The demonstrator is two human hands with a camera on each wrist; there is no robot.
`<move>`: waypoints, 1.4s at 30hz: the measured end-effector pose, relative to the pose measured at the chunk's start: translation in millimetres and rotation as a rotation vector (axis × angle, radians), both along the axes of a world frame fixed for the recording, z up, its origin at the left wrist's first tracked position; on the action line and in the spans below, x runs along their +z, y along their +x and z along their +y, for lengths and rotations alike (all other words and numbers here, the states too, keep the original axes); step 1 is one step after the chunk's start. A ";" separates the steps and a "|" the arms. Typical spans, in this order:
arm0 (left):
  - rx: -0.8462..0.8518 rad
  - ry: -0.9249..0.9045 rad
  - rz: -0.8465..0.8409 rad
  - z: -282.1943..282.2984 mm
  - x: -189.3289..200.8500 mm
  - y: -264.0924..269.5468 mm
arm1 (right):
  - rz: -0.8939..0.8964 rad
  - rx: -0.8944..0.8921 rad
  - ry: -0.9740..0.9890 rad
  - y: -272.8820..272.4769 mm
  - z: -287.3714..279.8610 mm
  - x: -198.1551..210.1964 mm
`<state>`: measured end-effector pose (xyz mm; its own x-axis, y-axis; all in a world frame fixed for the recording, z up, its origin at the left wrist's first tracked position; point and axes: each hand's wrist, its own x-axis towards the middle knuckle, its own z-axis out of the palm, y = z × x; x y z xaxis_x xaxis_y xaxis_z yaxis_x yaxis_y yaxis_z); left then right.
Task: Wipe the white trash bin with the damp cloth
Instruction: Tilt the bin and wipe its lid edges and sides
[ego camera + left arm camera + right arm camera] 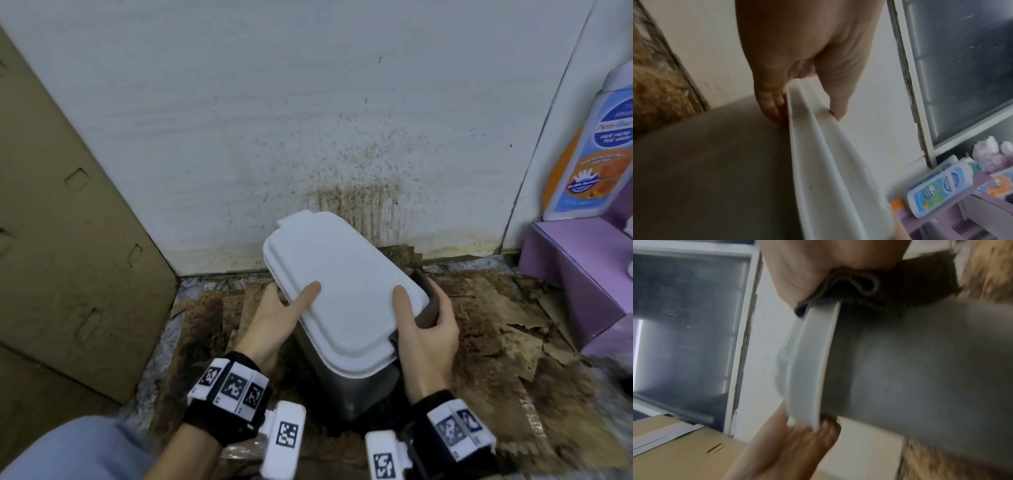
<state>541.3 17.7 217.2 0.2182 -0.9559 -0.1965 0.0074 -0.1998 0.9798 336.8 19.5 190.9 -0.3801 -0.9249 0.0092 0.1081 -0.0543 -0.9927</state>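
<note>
The white trash bin (342, 284) stands tilted on the floor near the wall, its white lid closed over a grey body (920, 361). My left hand (284, 308) grips its left edge, with the thumb on the lid and the fingers (772, 104) under the rim (818, 154). My right hand (428, 332) grips the right edge, thumb on top. Its fingers wrap a dark damp cloth (430, 301) against the bin's side. The cloth (900, 280) shows bunched under the palm in the right wrist view.
A stained white wall (342, 154) rises just behind the bin. A tall cardboard box (68, 222) stands at the left. At the right, a purple box (582, 274) carries a blue-labelled bottle (596, 147). Torn, dirty cardboard (496, 325) covers the floor.
</note>
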 end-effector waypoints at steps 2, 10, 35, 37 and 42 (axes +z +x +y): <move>-0.037 0.043 -0.055 -9.0 3.6 10.5 | 0.003 -0.098 0.031 16.9 15.4 -2.2; -0.172 0.067 -0.125 -23.8 15.5 28.8 | 0.082 -0.166 0.071 64.3 52.4 -4.4; -0.331 -0.058 -0.605 13.0 -1.9 35.6 | 0.844 0.650 -0.288 24.7 -61.2 64.7; -0.423 -0.046 -0.635 16.7 0.6 38.3 | 1.191 0.776 -0.256 34.3 -60.7 59.6; -0.542 -0.002 -0.770 21.2 -0.3 47.9 | 1.542 0.789 -0.248 34.1 -40.1 46.8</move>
<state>589.3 38.8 216.8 -0.1878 -0.9653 -0.1815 -0.7360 0.0159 0.6768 370.9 -20.5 237.7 0.6124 -0.7887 0.0545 -0.7708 -0.6110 -0.1804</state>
